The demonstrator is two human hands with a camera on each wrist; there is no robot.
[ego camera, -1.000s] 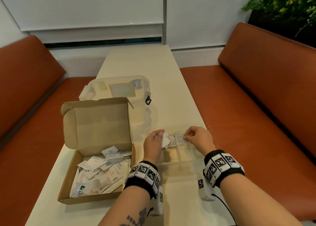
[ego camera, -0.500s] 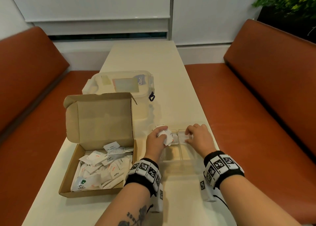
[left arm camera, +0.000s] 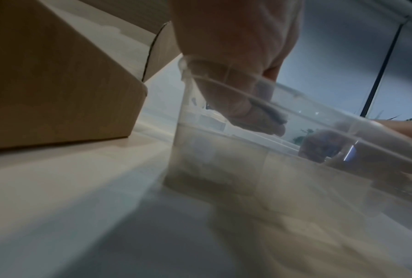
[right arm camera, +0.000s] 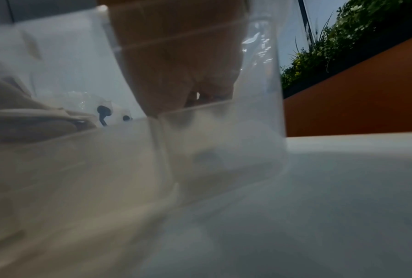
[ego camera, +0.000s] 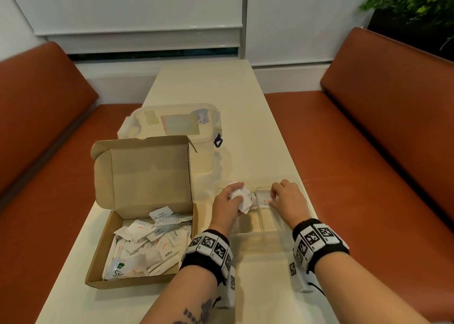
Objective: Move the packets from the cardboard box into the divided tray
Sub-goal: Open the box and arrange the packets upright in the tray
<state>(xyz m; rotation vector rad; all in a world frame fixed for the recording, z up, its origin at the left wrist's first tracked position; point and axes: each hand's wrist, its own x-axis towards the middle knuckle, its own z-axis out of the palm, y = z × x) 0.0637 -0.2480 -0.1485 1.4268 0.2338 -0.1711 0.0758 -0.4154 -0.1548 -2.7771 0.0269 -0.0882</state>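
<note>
The open cardboard box (ego camera: 98, 257) lies at the left with several white packets (ego camera: 147, 247) inside. Right of it sits the clear divided tray (ego camera: 260, 235). My left hand (ego camera: 227, 204) hovers over the tray's far-left part and grips a bunch of white packets (ego camera: 242, 199). My right hand (ego camera: 286, 198) reaches into the far compartments, its curled fingers pinching the right edge of a packet (ego camera: 262, 198) that lies there. In the left wrist view my left hand (left arm camera: 235, 56) dips behind the tray's rim (left arm camera: 319, 107), beside the box wall (left arm camera: 57, 84). The right wrist view shows my right hand (right arm camera: 176, 65) through the tray wall (right arm camera: 259, 131).
A clear lidded plastic container (ego camera: 172, 124) stands behind the box's raised lid (ego camera: 147, 171). The long cream table (ego camera: 208, 85) runs away between two orange benches (ego camera: 368, 151). A plant (ego camera: 415, 2) fills the far right corner.
Both hands stay over the tray's far compartments, almost where they were. The left hand still grips its bunch of packets. The head view has shifted slightly.
</note>
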